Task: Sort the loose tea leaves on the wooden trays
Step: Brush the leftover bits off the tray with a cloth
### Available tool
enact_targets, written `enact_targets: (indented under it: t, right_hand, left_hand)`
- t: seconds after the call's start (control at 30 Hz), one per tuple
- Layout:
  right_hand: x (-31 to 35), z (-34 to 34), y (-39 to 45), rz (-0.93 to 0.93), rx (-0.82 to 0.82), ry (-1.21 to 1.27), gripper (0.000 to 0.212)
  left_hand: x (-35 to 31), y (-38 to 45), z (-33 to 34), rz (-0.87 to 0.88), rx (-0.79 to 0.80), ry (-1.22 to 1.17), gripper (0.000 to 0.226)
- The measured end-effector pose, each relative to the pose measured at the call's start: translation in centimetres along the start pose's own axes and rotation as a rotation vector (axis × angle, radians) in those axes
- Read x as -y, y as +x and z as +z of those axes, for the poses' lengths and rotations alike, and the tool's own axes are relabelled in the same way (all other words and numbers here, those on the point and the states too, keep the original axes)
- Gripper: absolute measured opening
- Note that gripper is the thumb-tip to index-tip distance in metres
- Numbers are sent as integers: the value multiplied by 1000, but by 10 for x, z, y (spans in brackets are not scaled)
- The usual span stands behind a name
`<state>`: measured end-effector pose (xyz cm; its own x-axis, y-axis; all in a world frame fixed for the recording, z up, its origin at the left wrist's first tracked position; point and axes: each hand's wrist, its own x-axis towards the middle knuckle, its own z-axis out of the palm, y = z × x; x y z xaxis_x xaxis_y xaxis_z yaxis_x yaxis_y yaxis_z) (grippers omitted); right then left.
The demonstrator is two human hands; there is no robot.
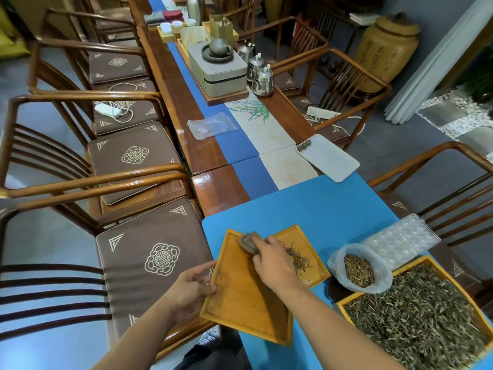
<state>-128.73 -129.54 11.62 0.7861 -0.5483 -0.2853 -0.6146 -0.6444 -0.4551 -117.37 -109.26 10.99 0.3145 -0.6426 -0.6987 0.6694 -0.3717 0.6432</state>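
Right hand (269, 259) presses a grey cloth (248, 243) onto the wooden tray (245, 295)

Left hand (192, 285) grips that tray's 9 o'clock edge; loose tea leaves (298, 259) lie on a second tray (317, 265) at 3 o'clock.

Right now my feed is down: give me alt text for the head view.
The right hand wipes a grey cloth over a bare wooden tray, which the left hand grips by its edge above a blue mat. A second tray behind holds a few leaves; a large tray at right is full.
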Motion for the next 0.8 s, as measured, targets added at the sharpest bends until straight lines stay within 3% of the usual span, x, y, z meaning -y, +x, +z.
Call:
enact_targets:
  t: [0.23, 0.6, 0.8]
  right_hand:
    - [33, 17, 17, -72, 96, -96, 43]
    - [-20, 10, 5, 68, 75, -187, 41]
    - [-45, 5, -5, 269, 107, -146, 46]
  left_hand:
    - [-1, -7, 7, 8, 38, -50, 53]
    - [7, -2, 10, 10, -34, 5, 58]
    - [6, -1, 8, 13, -55, 13, 58]
